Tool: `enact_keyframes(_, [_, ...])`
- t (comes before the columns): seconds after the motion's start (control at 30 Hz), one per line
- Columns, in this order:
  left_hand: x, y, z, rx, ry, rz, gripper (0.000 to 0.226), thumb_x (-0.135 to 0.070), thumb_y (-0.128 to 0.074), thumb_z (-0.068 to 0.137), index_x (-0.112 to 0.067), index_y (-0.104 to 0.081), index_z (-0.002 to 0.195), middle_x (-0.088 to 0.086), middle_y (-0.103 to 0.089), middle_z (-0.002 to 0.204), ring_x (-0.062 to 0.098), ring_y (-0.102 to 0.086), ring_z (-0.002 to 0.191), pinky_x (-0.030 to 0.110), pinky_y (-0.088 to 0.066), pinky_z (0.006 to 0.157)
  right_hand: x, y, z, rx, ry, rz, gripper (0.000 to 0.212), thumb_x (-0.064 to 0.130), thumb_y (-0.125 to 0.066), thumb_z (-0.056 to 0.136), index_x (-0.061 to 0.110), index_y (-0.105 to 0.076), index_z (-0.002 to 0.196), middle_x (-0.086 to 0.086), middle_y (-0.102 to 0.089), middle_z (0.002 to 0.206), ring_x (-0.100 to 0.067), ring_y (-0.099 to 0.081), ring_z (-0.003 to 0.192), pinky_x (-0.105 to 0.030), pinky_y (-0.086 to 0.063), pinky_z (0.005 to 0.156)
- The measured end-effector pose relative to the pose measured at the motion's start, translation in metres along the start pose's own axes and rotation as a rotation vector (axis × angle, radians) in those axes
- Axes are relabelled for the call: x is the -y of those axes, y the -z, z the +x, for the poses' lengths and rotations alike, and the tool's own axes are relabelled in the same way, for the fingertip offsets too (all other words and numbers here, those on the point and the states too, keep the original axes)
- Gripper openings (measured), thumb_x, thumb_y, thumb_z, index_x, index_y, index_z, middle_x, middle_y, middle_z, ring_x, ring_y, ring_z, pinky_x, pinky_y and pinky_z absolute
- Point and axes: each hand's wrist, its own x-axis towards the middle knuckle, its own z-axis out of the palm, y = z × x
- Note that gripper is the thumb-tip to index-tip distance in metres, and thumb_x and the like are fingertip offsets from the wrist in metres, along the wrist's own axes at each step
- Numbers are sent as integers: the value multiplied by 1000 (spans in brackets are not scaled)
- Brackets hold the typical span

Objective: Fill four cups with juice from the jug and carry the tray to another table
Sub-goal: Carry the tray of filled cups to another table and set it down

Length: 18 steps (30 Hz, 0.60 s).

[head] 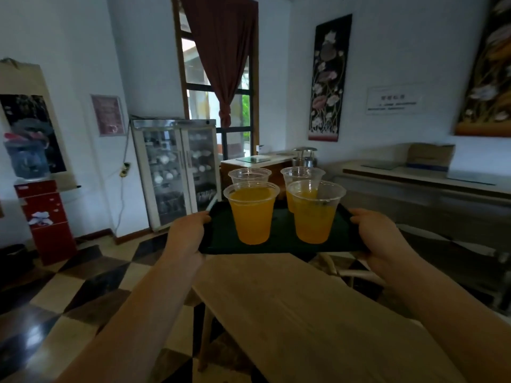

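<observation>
A dark green tray [282, 230] is held in the air in front of me, above the far end of a light wooden table [318, 313]. My left hand [186, 233] grips its left edge and my right hand [378, 236] grips its right edge. Several clear plastic cups of orange juice stand upright on it: a front left cup [252, 214], a front right cup [313, 214], a back left cup [249, 175] and a back right cup [301, 174]. No jug is in view.
A glass-door cabinet [177, 172] stands against the far wall, a red water dispenser [45, 217] at the left. A counter [260, 161] lies behind the tray and a long steel counter with a cardboard box [431, 157] along the right wall. Checkered floor [91, 286] lies to the left.
</observation>
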Motion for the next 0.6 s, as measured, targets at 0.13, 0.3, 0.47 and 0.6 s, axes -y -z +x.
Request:
enact_keyframes(0.13, [2, -16, 62, 99, 55, -18, 22, -7, -47, 98, -12, -68, 103, 15, -70, 92, 29, -69, 79, 36, -57, 55, -1, -24, 37, -82, 13, -32, 35, 5, -34, 101, 20, -66, 97, -15, -65, 103, -31, -65, 96, -48, -56, 84])
enact_keyframes(0.3, [-6, -32, 139, 224, 82, 27, 21, -7, -47, 99, -13, -67, 103, 15, -69, 99, 34, -68, 90, 46, -57, 80, -7, -63, 72, -231, -23, -26, 38, 4, -33, 100, 19, -69, 100, -13, -66, 102, -29, -64, 96, -42, -53, 78])
enact_keyframes(0.47, [-12, -51, 204, 317, 104, 61, 23, -6, -48, 97, -13, -67, 107, 16, -70, 109, 36, -68, 96, 51, -56, 88, -12, -97, 103, -380, -13, 36, 43, 4, -32, 98, 20, -71, 104, -15, -70, 104, -34, -69, 95, -41, -59, 65])
enact_keyframes(0.6, [-10, -67, 241, 384, 144, 82, 28, -9, -47, 99, -14, -66, 118, 13, -70, 109, 32, -68, 97, 47, -57, 86, -19, -116, 125, -477, -41, 48, 40, 5, -33, 98, 18, -70, 104, -17, -73, 102, -35, -72, 92, -52, -59, 84])
